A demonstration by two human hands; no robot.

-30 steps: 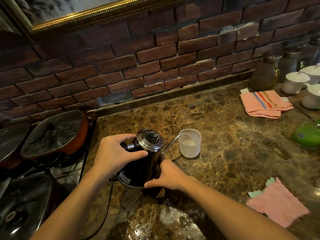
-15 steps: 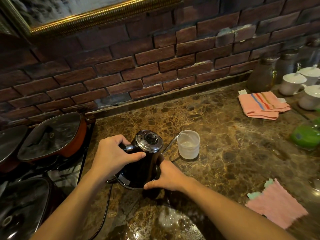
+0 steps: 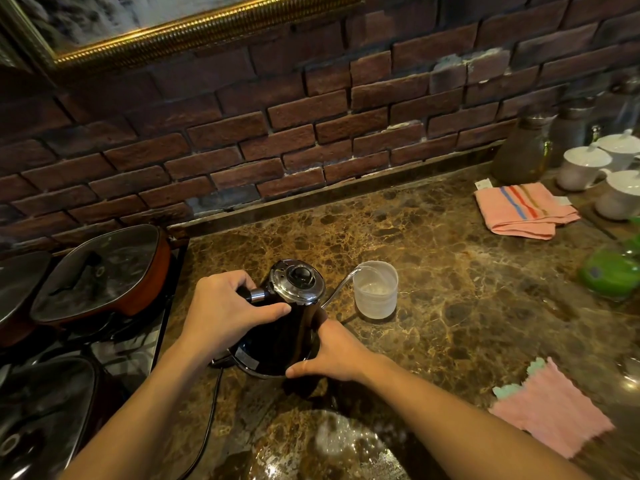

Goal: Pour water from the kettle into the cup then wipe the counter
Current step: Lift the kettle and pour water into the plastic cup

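Observation:
A black kettle [image 3: 280, 334] with a chrome lid and a thin gooseneck spout is tipped toward a translucent plastic cup [image 3: 376, 289] on the brown marble counter [image 3: 450, 289]. The spout's tip reaches over the cup's rim, and some water lies in the cup. My left hand [image 3: 225, 313] is closed around the kettle's handle. Against the kettle's lower right side my right hand [image 3: 332, 351] grips its base. A pink cloth [image 3: 550, 407] lies flat on the counter at the right front.
Lidded pans [image 3: 100, 271] sit on the stove at the left. A folded striped towel [image 3: 523, 209], white lidded cups [image 3: 585, 168], jars and a green object [image 3: 613, 271] stand at the right. A black cord [image 3: 207, 431] trails from the kettle's base. The brick wall closes the back.
The kettle stays tipped at the cup with both hands in the same grip. Only the view has shifted slightly.

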